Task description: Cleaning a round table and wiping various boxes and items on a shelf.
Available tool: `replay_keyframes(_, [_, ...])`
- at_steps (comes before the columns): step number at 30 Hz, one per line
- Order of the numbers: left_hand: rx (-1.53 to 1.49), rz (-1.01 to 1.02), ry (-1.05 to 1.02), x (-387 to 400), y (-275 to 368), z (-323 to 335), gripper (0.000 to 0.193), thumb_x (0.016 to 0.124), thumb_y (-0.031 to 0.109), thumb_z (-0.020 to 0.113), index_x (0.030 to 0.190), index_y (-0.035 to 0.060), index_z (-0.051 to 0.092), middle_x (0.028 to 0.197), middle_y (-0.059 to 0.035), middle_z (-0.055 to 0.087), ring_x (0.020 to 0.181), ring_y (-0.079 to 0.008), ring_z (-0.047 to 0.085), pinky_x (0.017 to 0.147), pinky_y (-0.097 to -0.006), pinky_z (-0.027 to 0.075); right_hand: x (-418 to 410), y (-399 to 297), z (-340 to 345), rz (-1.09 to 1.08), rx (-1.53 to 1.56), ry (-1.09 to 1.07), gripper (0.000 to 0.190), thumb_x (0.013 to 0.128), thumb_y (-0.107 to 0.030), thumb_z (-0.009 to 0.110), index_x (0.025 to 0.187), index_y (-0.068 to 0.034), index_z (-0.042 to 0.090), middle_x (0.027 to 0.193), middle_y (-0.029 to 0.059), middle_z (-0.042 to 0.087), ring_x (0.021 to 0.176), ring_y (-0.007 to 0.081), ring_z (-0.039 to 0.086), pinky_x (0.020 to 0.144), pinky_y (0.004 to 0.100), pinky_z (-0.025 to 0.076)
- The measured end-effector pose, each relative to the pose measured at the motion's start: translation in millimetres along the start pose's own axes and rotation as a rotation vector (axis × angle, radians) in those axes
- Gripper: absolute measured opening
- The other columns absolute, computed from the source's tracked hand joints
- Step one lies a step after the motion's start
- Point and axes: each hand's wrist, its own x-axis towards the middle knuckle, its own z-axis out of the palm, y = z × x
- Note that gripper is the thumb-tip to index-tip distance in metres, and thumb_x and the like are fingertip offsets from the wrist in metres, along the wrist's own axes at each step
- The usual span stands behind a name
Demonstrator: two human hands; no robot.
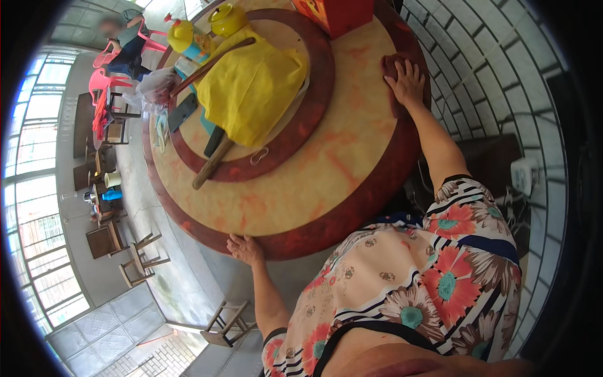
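My right hand point(407, 82) lies flat with spread fingers on a dark red cloth point(392, 66), at the right rim of a round table point(311, 181). At the near edge of the same table, my left hand point(245, 249) rests with its fingers over the dark red border and holds nothing. A yellow cloth point(254, 89) covers something on the table's raised round centre point(325, 61); what is beneath is mostly hidden. From under it sticks a wooden handle point(212, 165), beside a black handle-like object point(214, 141).
On the table stand a yellow bottle point(186, 37), a yellow lidded pot point(227, 20) and a red box point(346, 16). A smartphone point(182, 113) and a plastic bag point(158, 87) lie at left. A wooden stool point(226, 325) is on the floor; a person point(127, 47) sits farther off.
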Motion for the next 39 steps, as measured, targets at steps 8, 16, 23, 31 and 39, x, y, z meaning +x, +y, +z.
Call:
replay_keyframes(8, [-0.450,0.141,-0.037,31.1,130.9,-100.9,0.034,0.088,0.012,0.060,0.121,0.0030,0.059,0.114,-0.0166,0.062,0.107,-0.0327,0.059,0.090,-0.0403,0.048,188.3,36.5,43.2,-0.046,-0.054,0.103,0.068,0.094,-0.060,0.045,0.147,-0.019,0.036,0.154,0.0153,0.031,0.141,0.0443,0.026,0.108,0.0635,0.026])
replay_keyframes(16, [-0.713,0.712,0.016,136.1,480.6,-234.1,0.074,0.080,0.003,0.065,0.147,0.0113,0.034,0.133,-0.0193,0.051,0.113,-0.0337,0.057,0.096,-0.0423,0.047,208.6,33.4,40.7,-0.080,0.060,0.028,0.070,0.091,-0.058,0.050,0.147,-0.017,0.036,0.155,0.0162,0.026,0.143,0.0441,0.020,0.110,0.0636,0.022])
replay_keyframes(23, [-0.623,0.878,-0.070,168.8,670.9,-256.1,0.058,0.083,0.020,0.070,0.137,0.0159,0.049,0.127,-0.0177,0.058,0.118,-0.0350,0.055,0.094,-0.0455,0.047,126.7,46.0,28.2,-0.274,0.166,0.068,0.072,0.088,-0.054,0.058,0.144,-0.012,0.040,0.152,0.0206,0.031,0.140,0.0449,0.027,0.110,0.0626,0.024])
replay_keyframes(31, [-0.515,0.991,0.014,122.2,648.6,-247.7,0.029,0.085,0.023,0.066,0.110,0.0095,0.061,0.103,-0.0170,0.065,0.097,-0.0388,0.063,0.078,-0.0489,0.050,-24.9,48.4,-16.5,-0.533,0.383,-0.044,0.076,0.077,-0.043,0.074,0.141,-0.015,0.044,0.151,0.0174,0.030,0.141,0.0425,0.027,0.109,0.0611,0.028])
replay_keyframes(39, [-0.630,0.999,-0.241,42.8,442.7,-280.5,0.012,0.082,0.009,0.070,0.090,0.0051,0.062,0.086,-0.0162,0.059,0.078,-0.0391,0.061,0.064,-0.0441,0.048,44.6,90.5,2.5,-0.566,0.240,-0.056,0.072,0.075,-0.043,0.071,0.139,-0.020,0.047,0.151,0.0103,0.035,0.142,0.0370,0.028,0.113,0.0583,0.023])
